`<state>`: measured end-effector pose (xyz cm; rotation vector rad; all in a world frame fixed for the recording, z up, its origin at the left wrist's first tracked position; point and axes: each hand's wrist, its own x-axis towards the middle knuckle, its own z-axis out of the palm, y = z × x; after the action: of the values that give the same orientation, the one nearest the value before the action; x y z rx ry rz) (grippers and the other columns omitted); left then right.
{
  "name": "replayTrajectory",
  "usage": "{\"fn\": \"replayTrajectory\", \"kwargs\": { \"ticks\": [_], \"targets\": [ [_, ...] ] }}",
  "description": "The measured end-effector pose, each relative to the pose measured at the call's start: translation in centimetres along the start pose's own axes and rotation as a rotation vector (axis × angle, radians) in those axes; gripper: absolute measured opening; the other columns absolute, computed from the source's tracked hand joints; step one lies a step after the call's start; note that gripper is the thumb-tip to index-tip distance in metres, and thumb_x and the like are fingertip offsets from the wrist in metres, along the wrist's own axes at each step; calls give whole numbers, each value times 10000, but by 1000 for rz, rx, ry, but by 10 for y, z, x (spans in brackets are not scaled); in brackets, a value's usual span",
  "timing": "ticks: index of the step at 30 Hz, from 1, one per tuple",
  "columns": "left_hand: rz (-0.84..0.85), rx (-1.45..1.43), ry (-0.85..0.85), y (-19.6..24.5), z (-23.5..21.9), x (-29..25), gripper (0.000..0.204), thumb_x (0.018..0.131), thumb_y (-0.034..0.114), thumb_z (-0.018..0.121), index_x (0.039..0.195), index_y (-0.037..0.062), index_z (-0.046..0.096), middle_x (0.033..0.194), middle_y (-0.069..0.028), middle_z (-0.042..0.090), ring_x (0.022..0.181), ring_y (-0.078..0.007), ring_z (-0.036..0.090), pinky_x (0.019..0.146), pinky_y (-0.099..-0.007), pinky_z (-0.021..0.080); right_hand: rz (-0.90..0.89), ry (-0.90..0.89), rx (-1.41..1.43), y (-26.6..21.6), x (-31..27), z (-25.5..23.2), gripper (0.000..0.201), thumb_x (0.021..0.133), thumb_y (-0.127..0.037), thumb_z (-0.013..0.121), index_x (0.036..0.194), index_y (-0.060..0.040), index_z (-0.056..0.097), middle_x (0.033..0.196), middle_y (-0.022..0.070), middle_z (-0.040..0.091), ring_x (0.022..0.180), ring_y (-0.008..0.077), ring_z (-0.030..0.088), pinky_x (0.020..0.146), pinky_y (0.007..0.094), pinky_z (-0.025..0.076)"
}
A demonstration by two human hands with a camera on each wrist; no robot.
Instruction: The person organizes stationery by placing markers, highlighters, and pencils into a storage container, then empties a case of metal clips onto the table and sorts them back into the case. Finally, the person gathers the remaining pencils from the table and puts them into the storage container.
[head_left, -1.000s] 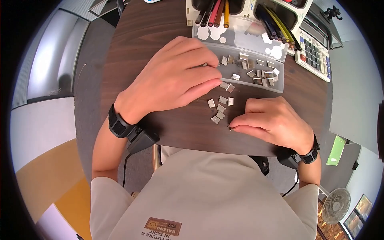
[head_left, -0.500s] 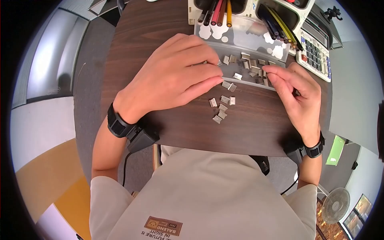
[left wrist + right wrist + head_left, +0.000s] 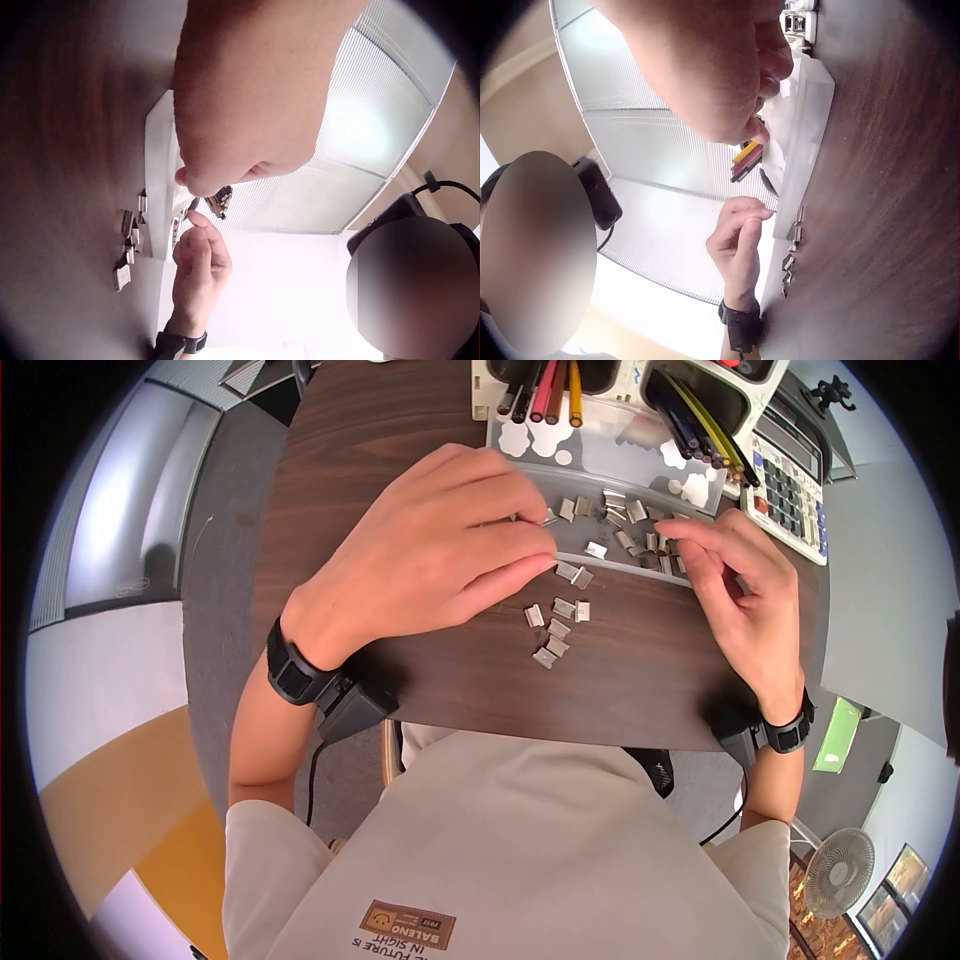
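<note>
A translucent plastic box (image 3: 640,569) stands on the table with several small metal slide clips (image 3: 637,512) lying loose inside. My left hand (image 3: 430,550) lies over the box's left end. Its thumb and forefinger pinch the front wall near the corner, while the other fingers bend over the inside. Above the box's right part is my right hand (image 3: 745,585), thumb and forefinger parted, nothing visible between them. In front of the box, several more clips (image 3: 558,628) are scattered on the dark wooden table. In the right wrist view, the box's pale side wall (image 3: 810,124) shows beneath the right hand.
Behind the box, its opened lid (image 3: 610,445) carries white cloud-shaped patches. A white organizer (image 3: 627,395) with pencils (image 3: 555,400) stands at the back. The calculator (image 3: 785,500) lies at the back right. The table's front edge (image 3: 540,738) runs close to the body.
My right hand has moved from the table's front, where it pinched a clip, up to the box and let the clip go there. The left hand has stayed at the box.
</note>
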<state>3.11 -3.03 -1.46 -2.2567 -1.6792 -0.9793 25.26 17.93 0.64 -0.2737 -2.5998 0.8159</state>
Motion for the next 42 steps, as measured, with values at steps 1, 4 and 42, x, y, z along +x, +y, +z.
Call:
{"fn": "replayTrajectory", "kwargs": {
  "ticks": [1,4,42],
  "targets": [
    [10,-3,-17,1,0,1,188,800,79,846,959,88,747,993,-20,680,933,-264,618,811,-387,506,-26,-7,11,1,0,0,222,957,0,712,1136,-87,811,747,-2,527,622,97,467,552,281,369],
    [30,-86,-60,3,1,-1,211,768,87,860,939,96,737,1014,-14,665,948,-267,606,824,-399,501,-14,-19,52,0,0,1,221,952,7,711,1130,-80,809,752,2,541,627,99,479,559,278,380],
    [-29,-8,52,-3,8,1,276,816,21,821,1083,87,793,946,-16,645,809,-231,572,687,-361,469,-83,-153,98,-12,-5,4,200,939,-20,737,1114,-85,808,742,43,534,604,163,503,560,330,415]
  ]
}}
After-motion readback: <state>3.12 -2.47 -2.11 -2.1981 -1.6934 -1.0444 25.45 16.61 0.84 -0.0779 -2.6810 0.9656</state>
